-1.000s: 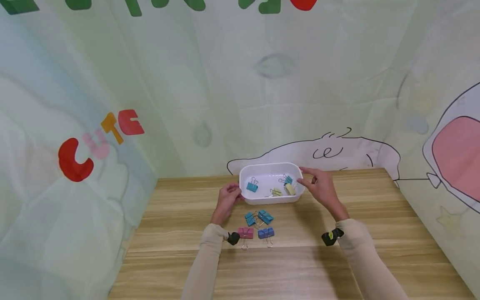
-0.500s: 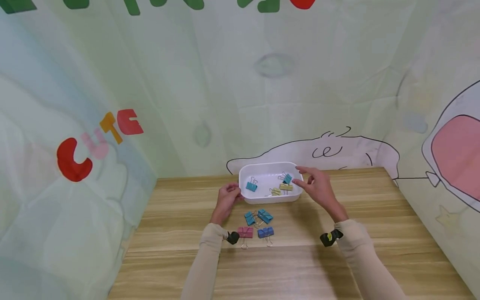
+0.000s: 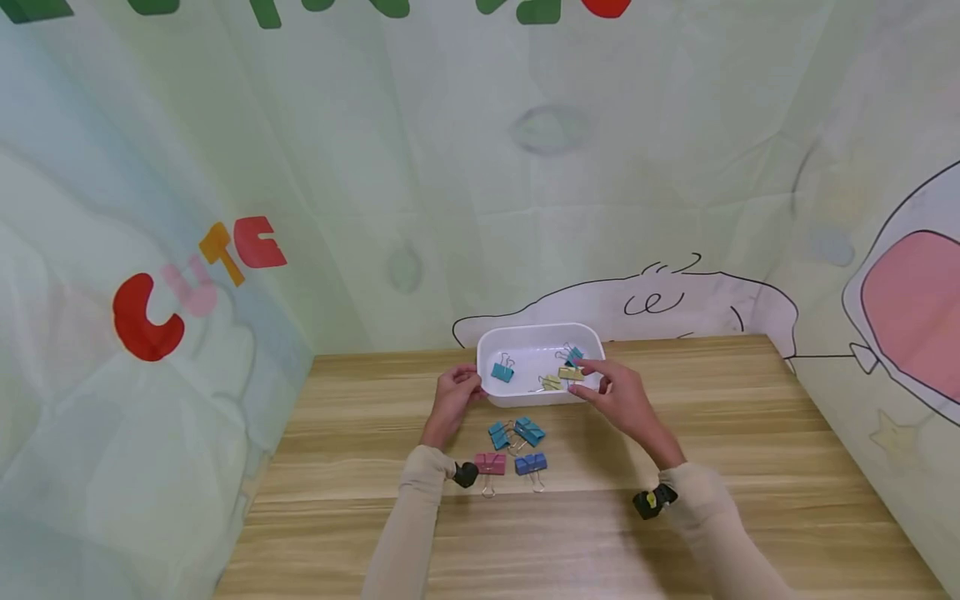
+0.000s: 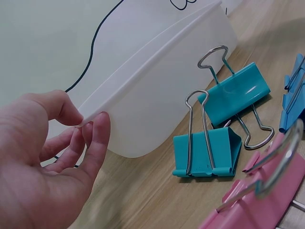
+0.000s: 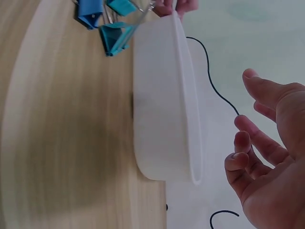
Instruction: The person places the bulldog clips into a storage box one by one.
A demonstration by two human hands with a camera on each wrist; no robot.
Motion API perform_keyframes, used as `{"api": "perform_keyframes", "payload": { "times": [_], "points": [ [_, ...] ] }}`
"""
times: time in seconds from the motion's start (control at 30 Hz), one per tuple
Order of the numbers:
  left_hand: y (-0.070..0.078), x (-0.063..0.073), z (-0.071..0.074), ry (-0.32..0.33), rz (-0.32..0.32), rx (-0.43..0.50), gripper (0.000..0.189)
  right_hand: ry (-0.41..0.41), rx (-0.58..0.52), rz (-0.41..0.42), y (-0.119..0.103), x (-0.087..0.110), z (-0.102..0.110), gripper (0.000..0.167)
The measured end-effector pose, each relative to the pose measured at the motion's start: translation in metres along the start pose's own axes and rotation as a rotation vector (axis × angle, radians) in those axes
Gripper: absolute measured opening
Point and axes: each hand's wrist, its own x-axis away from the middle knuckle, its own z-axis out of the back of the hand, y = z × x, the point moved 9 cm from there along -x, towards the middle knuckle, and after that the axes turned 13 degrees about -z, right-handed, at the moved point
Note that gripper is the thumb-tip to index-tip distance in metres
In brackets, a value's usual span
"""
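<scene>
At its left end, my left hand (image 3: 452,400) pinches the rim of a white plastic box (image 3: 525,400) between thumb and fingers. My right hand (image 3: 624,407) is over the box's right end, thumb and fingers apart. It holds nothing in the right wrist view. Its fingertips are near a yellow binder clip (image 3: 570,373) and a teal binder clip (image 3: 573,356) inside. Another yellow binder clip (image 3: 551,382) lies beside these, and a teal binder clip (image 3: 503,372) is at the left inside. Whether the right fingertips touch a clip cannot be told.
In front of the box lie two teal binder clips (image 4: 205,150), a pink binder clip (image 3: 491,464) and a blue binder clip (image 3: 531,464) on the wooden table (image 3: 360,533). A printed curtain (image 3: 375,167) stands close behind the box.
My right hand has let go of the yellow binder clip at the box's right end, then moved slightly towards me and left. My left hand stays on the rim.
</scene>
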Motion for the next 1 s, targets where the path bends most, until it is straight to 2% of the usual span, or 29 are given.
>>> {"api": "perform_keyframes", "payload": {
  "times": [0.23, 0.43, 0.73, 1.0],
  "points": [
    [0.001, 0.0, -0.001, -0.002, -0.009, 0.033, 0.037, -0.072, 0.005, 0.049, 0.002, 0.016, -0.019, 0.049],
    [0.002, 0.001, -0.002, -0.008, -0.003, 0.027, 0.037, -0.143, 0.002, 0.041, 0.009, 0.03, -0.037, 0.047],
    [0.001, 0.002, -0.001, -0.009, 0.007, 0.016, 0.038, -0.225, -0.007, 0.125, 0.014, 0.052, -0.066, 0.046],
    [0.0, 0.002, -0.002, -0.021, 0.014, 0.016, 0.039, -0.345, -0.022, 0.112, 0.02, 0.068, -0.091, 0.043]
  ]
}}
